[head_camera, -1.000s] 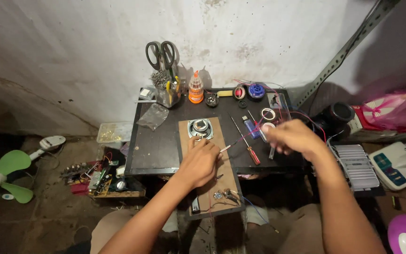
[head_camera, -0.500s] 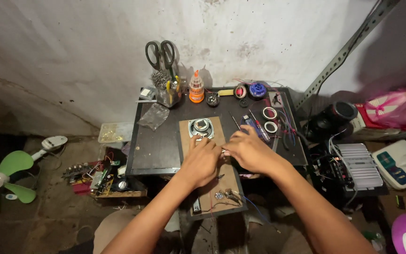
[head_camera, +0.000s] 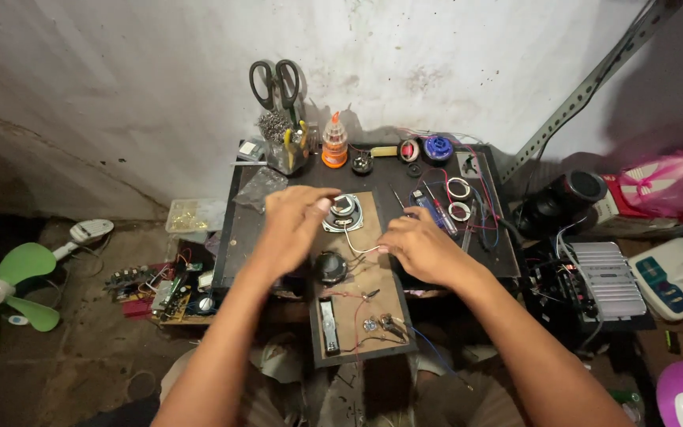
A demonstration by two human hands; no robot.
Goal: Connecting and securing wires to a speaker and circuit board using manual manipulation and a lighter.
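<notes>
My left hand hovers open beside the speaker on the brown board | right hand pinches the white wire | best keep the wire slack, board steady on the surface.

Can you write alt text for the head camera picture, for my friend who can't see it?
Seen from above, a person's left hand reaches toward a small round speaker on a brown board, while the right hand pinches a thin white wire coming from it. The board lies on a dark table cluttered with screwdrivers, tape rolls and scissors.
</notes>
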